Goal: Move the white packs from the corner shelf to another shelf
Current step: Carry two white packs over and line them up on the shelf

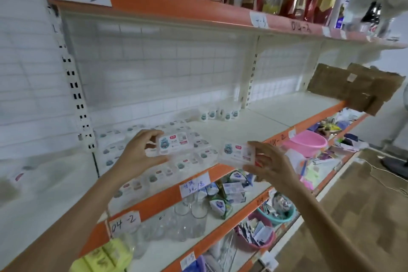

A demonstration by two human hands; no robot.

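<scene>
Fingers of the left hand [141, 150] curl around one white pack [175, 144], thumb below and fingertips along its upper edge; the pack sits at centre frame, to the right of the palm, label facing the camera. Fingers of the right hand [268, 164] pinch a second white pack [236, 153] by its right end; this pack extends left of the fingertips, just right of centre. Two packs are held, one per hand, side by side and slightly apart. Both hover above the stack of white packs [154, 168] lying on the middle shelf [254, 126] at centre left; the stack's count cannot be told through blur. Five small white bottles [220, 114] stand at the shelf's rear. One pink basin [306, 142] sits at right of frame. One cardboard piece [353, 86] occupies the right.
</scene>
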